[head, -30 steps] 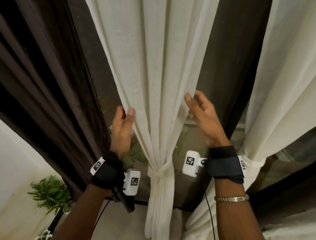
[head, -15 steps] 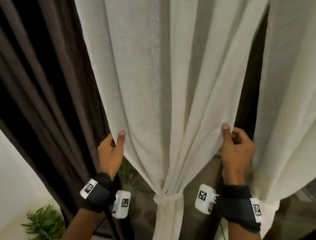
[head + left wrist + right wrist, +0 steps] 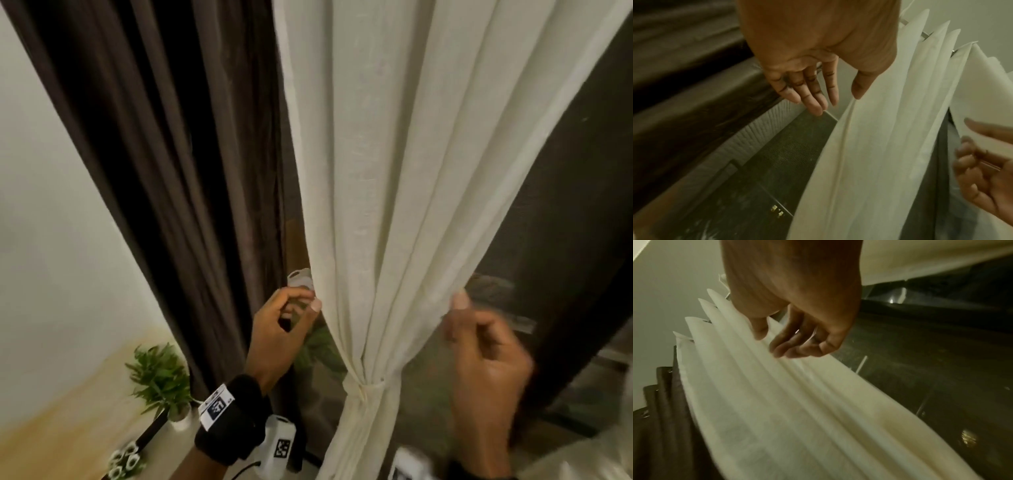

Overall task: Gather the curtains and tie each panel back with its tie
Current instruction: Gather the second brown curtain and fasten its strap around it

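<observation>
A cream sheer curtain panel (image 3: 394,171) hangs in the middle, cinched low down by its knotted cream tie (image 3: 363,390). My left hand (image 3: 291,315) is at the panel's left edge. Its thumb tip touches the fabric and its fingers (image 3: 813,94) are fairly straight, holding nothing. My right hand (image 3: 479,342), blurred, is at the panel's right edge (image 3: 797,369). The thumb and loosely curled fingers (image 3: 793,347) lie against the folds, and no fabric shows pinched between them.
A dark brown curtain (image 3: 178,154) hangs gathered on the left against a pale wall. A small pale hook (image 3: 300,278) sits just above my left hand. Dark window glass (image 3: 565,205) is behind. A potted plant (image 3: 161,377) stands low left. Another cream panel (image 3: 920,259) hangs right.
Both hands spread the panel's edges apart above the tie, then their hold on the fabric loosened. The view swung left, bringing the wall and plant in.
</observation>
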### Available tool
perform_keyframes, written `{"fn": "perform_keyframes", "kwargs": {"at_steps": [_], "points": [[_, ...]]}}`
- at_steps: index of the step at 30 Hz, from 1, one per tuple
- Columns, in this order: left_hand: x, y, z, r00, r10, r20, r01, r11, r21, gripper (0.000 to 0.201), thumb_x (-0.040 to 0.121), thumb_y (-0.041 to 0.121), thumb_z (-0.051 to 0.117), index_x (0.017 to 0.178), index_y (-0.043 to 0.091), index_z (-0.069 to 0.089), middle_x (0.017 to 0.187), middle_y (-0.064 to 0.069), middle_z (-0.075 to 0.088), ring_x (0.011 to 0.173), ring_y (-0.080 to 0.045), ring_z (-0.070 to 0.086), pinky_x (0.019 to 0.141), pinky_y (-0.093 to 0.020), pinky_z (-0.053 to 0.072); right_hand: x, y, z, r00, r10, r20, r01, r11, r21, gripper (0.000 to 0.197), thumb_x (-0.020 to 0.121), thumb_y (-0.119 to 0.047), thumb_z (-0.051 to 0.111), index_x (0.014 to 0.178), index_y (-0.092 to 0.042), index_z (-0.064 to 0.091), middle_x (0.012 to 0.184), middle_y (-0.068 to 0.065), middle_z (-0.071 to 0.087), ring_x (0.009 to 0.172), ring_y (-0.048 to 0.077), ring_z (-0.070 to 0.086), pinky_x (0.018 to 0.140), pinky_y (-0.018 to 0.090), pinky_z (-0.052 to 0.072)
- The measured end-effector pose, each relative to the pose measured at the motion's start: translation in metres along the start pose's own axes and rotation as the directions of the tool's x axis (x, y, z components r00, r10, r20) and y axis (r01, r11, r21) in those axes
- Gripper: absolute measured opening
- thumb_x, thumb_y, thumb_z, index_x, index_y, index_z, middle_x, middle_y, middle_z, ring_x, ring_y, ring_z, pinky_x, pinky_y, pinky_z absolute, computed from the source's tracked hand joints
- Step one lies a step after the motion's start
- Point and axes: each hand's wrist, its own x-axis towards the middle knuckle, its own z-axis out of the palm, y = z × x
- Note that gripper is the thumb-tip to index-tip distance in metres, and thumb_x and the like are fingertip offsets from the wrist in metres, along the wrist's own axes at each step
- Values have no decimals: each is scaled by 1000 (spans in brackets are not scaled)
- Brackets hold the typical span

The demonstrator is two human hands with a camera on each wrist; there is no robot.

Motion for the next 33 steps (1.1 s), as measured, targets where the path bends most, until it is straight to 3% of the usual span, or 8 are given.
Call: {"fn": "perform_keyframes", "kwargs": {"at_steps": [4,7,10,15,18,20,27,33], "points": [[-4,-20,-37,986,-55,-155,63,997,49,7,99,14,73,98,21,77,92,3,78,84,-19,73,80,-24,58,-49,31,69,831,148,536,-79,986,-149,42,84,-63,75,68,-24,76,66,1,74,60,10,68,64,28,56],[7,-34,-71,975,-78,-207,97,992,86,11,101,17,71,95,23,76,90,6,78,84,-10,75,80,-22,58,-64,48,130,761,174,625,-47,976,-214,15,91,-49,77,87,-35,79,82,-12,79,79,5,74,77,32,61],[26,-41,-111,971,-69,-230,92,992,91,11,101,12,71,94,19,76,85,6,79,78,-4,73,76,-15,56,-62,48,186,835,156,528,-88,985,-151,17,91,-47,78,108,-42,75,107,-18,78,99,2,74,90,33,62],[62,-60,-164,980,-21,-196,42,993,106,11,98,11,74,94,22,75,85,7,78,78,-4,74,78,-15,58,-32,71,266,956,177,235,-106,952,-287,115,71,-82,75,163,-42,18,169,-8,31,154,10,33,123,39,35],[85,-81,-186,993,-26,-113,37,994,98,15,94,17,80,102,27,72,89,4,75,78,-13,72,80,-28,61,-20,95,289,915,326,237,-186,863,-470,101,80,-96,36,152,-27,47,144,10,64,136,30,60,112,47,49],[96,-91,-191,996,-58,-61,67,986,151,30,89,28,85,112,33,67,101,8,72,85,-13,70,82,-33,62,-19,94,282,929,363,65,-303,852,-426,70,100,-73,37,135,-19,65,121,13,73,112,34,68,96,39,49],[162,-132,-172,978,-175,-113,199,943,268,94,79,63,82,155,38,33,152,4,50,133,-16,57,111,-44,53,-40,84,290,927,362,98,-312,888,-337,45,112,-46,40,150,-29,54,131,2,63,114,15,54,97,26,32],[177,-165,-161,984,-57,-170,108,944,312,33,100,21,70,132,18,64,93,9,69,86,-19,74,86,-44,63,-30,95,307,892,408,195,-350,896,-274,63,105,-66,34,162,-40,32,154,-17,42,147,9,38,127,38,26]]}}
